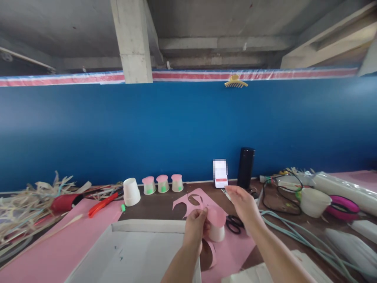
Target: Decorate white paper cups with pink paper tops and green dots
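Note:
My left hand [196,224] is closed, thumb and fingers pinching the edge of a round pink paper piece [217,216]. Just below that piece is a white paper cup [217,234], partly covered by it; whether my fingers touch the cup cannot be told. My right hand [243,202] is stretched forward near the phone [220,175], fingertips drawn together at a slim silvery item [226,194] too small to name. Black-handled scissors [235,225] lie between the hands on a pink sheet [235,251]. Another pink sheet with round cut-outs [210,196] lies behind them.
Three pink-topped cups [163,184] stand at the back, beside stacked white cups [131,192]. A white tray [147,225] sits front left, near red-handled pliers [101,205]. A black bottle [246,168], pale blue cords [297,230] and a white cup [314,202] are right.

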`<action>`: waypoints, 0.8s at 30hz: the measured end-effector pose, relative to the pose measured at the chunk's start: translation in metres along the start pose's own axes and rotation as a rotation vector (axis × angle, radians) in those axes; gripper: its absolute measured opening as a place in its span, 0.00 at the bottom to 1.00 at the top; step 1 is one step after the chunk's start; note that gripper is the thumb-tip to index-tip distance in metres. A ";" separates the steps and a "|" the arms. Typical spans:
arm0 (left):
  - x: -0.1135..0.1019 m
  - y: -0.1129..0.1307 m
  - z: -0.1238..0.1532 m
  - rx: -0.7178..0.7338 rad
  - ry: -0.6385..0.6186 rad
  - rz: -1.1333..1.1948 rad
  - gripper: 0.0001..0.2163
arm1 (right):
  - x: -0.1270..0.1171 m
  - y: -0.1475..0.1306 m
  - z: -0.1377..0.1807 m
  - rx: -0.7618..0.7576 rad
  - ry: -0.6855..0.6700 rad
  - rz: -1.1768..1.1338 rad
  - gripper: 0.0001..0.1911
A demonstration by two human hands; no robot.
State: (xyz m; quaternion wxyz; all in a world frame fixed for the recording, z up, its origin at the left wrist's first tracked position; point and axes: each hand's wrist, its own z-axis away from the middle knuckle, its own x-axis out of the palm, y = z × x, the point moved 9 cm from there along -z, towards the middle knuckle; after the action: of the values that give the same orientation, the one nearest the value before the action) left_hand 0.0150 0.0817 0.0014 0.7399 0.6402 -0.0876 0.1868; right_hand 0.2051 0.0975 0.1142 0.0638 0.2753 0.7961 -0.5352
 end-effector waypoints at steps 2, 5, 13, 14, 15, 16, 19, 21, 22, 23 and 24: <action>0.000 0.001 0.001 0.004 -0.006 -0.003 0.26 | 0.006 -0.006 0.017 -0.058 -0.028 -0.051 0.18; 0.000 0.003 0.003 0.002 -0.010 -0.034 0.24 | 0.019 -0.013 0.037 -0.150 -0.112 -0.062 0.19; -0.003 0.006 0.007 -0.004 0.005 -0.078 0.21 | 0.033 -0.017 0.050 -0.242 -0.232 0.002 0.19; -0.002 0.007 0.008 0.003 0.005 -0.073 0.21 | 0.033 -0.016 0.050 -0.242 -0.236 0.006 0.19; -0.002 0.007 0.008 0.009 0.005 -0.070 0.21 | 0.033 -0.016 0.050 -0.241 -0.241 0.013 0.20; -0.002 0.007 0.008 0.010 0.006 -0.071 0.21 | 0.033 -0.016 0.050 -0.241 -0.245 0.022 0.20; -0.002 0.006 0.009 0.007 0.004 -0.080 0.21 | 0.033 -0.018 0.052 -0.248 -0.253 0.074 0.20; -0.002 0.006 0.009 0.003 0.004 -0.081 0.21 | 0.033 -0.021 0.054 -0.263 -0.254 0.122 0.19; -0.002 0.006 0.009 0.000 0.006 -0.081 0.21 | 0.033 -0.022 0.055 -0.274 -0.257 0.143 0.19; -0.002 0.006 0.009 -0.003 0.008 -0.082 0.21 | 0.034 -0.024 0.056 -0.287 -0.263 0.158 0.19; -0.002 0.007 0.010 -0.004 0.009 -0.084 0.20 | 0.035 -0.026 0.057 -0.299 -0.271 0.167 0.19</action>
State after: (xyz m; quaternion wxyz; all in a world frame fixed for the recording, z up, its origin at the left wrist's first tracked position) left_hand 0.0113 0.0725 0.0081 0.7490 0.6409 -0.0576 0.1582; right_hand 0.1513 0.0525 0.0979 0.2544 0.2534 0.8253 -0.4359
